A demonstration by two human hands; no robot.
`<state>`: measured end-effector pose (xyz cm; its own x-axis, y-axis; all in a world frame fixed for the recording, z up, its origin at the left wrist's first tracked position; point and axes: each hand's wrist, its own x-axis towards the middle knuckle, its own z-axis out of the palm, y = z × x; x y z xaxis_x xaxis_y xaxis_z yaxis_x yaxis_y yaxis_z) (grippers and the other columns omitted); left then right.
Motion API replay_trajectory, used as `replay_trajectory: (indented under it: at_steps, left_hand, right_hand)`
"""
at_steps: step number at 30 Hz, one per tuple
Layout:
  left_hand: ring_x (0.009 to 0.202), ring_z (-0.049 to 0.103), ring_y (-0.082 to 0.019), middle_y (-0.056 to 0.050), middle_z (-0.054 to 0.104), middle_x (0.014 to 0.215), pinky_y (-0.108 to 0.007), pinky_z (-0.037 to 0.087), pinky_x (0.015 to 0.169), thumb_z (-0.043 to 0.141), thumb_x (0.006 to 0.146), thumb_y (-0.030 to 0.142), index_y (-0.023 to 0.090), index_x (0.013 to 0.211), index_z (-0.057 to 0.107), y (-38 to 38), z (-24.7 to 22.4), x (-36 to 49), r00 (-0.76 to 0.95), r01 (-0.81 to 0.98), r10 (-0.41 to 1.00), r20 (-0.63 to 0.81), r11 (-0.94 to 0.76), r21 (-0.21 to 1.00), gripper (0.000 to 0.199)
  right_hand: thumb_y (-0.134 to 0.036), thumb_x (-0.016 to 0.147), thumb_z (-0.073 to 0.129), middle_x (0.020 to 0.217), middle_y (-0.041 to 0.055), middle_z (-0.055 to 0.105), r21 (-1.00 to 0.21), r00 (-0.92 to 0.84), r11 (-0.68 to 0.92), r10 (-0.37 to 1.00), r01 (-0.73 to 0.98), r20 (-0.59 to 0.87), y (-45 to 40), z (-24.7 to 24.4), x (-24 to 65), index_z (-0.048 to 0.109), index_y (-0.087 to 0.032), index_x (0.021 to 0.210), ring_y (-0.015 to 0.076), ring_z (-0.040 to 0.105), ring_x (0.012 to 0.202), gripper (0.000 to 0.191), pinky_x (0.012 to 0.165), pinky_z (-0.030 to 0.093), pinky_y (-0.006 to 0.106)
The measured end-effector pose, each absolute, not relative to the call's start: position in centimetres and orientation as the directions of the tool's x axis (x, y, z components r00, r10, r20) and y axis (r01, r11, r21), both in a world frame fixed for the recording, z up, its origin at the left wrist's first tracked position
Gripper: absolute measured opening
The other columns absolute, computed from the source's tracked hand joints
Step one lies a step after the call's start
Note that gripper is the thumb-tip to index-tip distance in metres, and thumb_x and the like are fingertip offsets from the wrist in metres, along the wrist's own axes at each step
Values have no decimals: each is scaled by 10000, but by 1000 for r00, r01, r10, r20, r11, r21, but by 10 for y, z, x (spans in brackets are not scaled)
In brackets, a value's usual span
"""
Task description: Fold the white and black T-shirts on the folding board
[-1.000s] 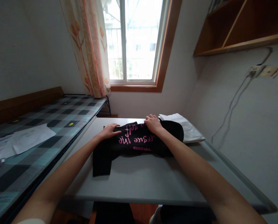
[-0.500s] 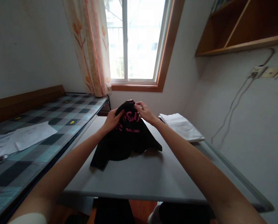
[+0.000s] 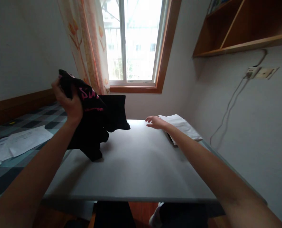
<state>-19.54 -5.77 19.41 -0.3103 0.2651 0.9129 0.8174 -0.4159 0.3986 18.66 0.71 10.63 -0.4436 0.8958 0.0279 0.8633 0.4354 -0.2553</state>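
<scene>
At one table [image 3: 136,171], one of two hands [image 3: 72,107] grips one garment [image 3: 91,126].

Rear wall: a bright window [image 3: 141,47] set in a brown wooden frame [image 3: 167,47], with a pale curtain [image 3: 88,38] bearing orange flowers at its left side. Left: a checked mattress [image 3: 49,111] beside a wooden board [image 3: 22,98], white papers [image 3: 24,141] lying on it. Upper right: a wooden shelf [image 3: 238,49]; below it, a wall socket [image 3: 252,72] with a cable [image 3: 234,97] hanging down.
</scene>
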Motion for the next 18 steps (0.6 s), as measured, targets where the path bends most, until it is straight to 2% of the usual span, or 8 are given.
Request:
replay_trajectory:
  at_steps: [2, 4, 6, 9, 11, 13, 16, 18]
  left_hand:
    - [1120, 492, -206, -94, 528, 1171, -361, 369, 1015, 539, 897, 338, 120, 1215, 515, -60, 178, -188, -198, 899, 370, 908, -301, 318, 387]
    - [1043, 534, -246, -80, 555, 1103, -385, 406, 959, 645, 795, 445, 180, 1098, 630, -58, 156, -181, -30, 954, 597, 802, -223, 202, 403]
    - [1065, 536, -275, -85, 546, 1150, -410, 406, 949, 669, 739, 530, 231, 1105, 653, -53, 134, -176, 90, 966, 741, 666, -226, 122, 473]
    - [1186, 484, -301, -95, 502, 1288, -455, 364, 986, 597, 777, 587, 290, 1243, 590, -45, 106, -171, 253, 945, 815, 521, -325, 49, 553]
    - [1283, 399, -336, -91, 469, 1366, -499, 314, 1023, 575, 783, 610, 328, 1308, 544, -41, 89, -165, 372, 914, 830, 416, -406, -6, 597]
    - [1357, 287, -382, -78, 438, 1423, -549, 246, 1057, 582, 766, 630, 359, 1349, 505, -39, 71, -155, 453, 885, 833, 317, -464, -45, 648]
    - [1377, 200, -451, -51, 392, 1480, -642, 163, 1057, 582, 753, 645, 407, 1371, 469, -37, 42, -142, 486, 873, 853, 190, -483, -68, 672]
    - [1369, 196, -472, -42, 375, 1497, -690, 149, 1031, 551, 791, 608, 422, 1374, 459, -35, 26, -137, 465, 885, 874, 140, -459, -76, 618]
  right_hand:
    - [-296, 819, 632, 1212, 92, 648, -171, -319, 322, 947, 931, 46, 15, 112, 210, 612, -216, 1200, 203, 617, 1063, 390, 883, 454, 283]
    - [-395, 791, 658, 1273, 139, 602, -85, -152, 153, 988, 985, 16, 19, 109, 232, 576, -194, 1253, 261, 570, 1153, 511, 928, 439, 351]
    - [-548, 747, 656, 1313, 199, 556, -24, 21, -22, 999, 999, -48, 18, 100, 251, 529, -151, 1309, 331, 527, 1201, 700, 938, 430, 424]
    - [-675, 679, 644, 1369, 265, 479, 3, 181, -181, 981, 983, -69, 13, 82, 271, 431, -106, 1393, 393, 471, 1244, 939, 939, 420, 479]
    - [-642, 702, 641, 1353, 277, 489, -14, 205, -205, 979, 979, -21, 11, 73, 278, 445, -103, 1384, 393, 487, 1228, 892, 917, 434, 481]
    - [-574, 749, 625, 1264, 265, 569, -48, 186, -185, 982, 982, 17, 12, 68, 283, 552, -103, 1286, 372, 554, 1153, 718, 874, 464, 460]
    - [-490, 785, 609, 1099, 216, 671, -98, 148, -143, 988, 985, 45, 16, 68, 286, 671, -118, 1108, 320, 636, 1017, 496, 820, 495, 397]
    - [-420, 812, 584, 1074, 195, 684, -112, 160, -152, 985, 982, 68, 17, 70, 288, 684, -134, 1090, 301, 647, 994, 411, 811, 497, 375]
